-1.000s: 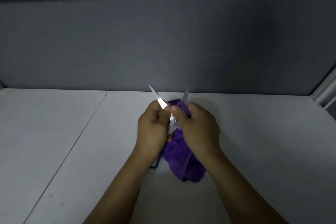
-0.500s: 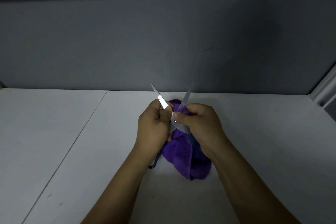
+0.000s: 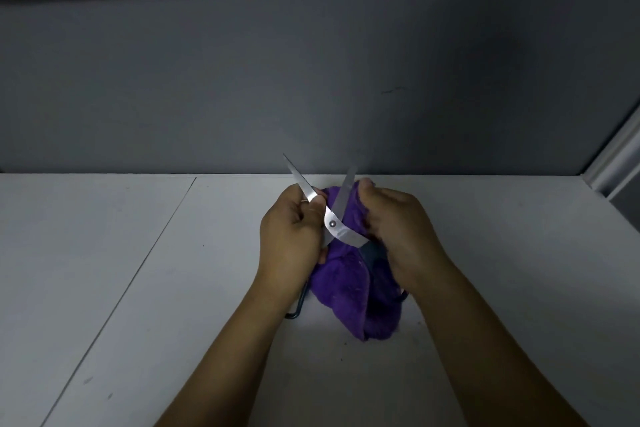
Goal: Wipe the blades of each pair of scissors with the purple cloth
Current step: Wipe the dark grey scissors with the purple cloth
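Observation:
One pair of scissors [image 3: 333,224] is held above the white table, its two steel blades spread in a V that points away from me. My left hand [image 3: 291,236] grips the left blade between thumb and fingers. My right hand [image 3: 394,229] holds the purple cloth [image 3: 349,291] bunched around the right blade, near its tip. The cloth hangs down behind the blades and its lower end lies on the table. The dark handles are mostly hidden; one loop [image 3: 298,309] shows under my left wrist.
The white table [image 3: 138,288] has a seam running diagonally on the left. A dark grey wall [image 3: 311,80] stands right behind it, and a pale frame [image 3: 620,156] rises at the far right. No other scissors are in view.
My right hand has slid with the cloth up the right blade, from near the pivot toward the tip. The pivot screw is now uncovered and the blades are spread wider.

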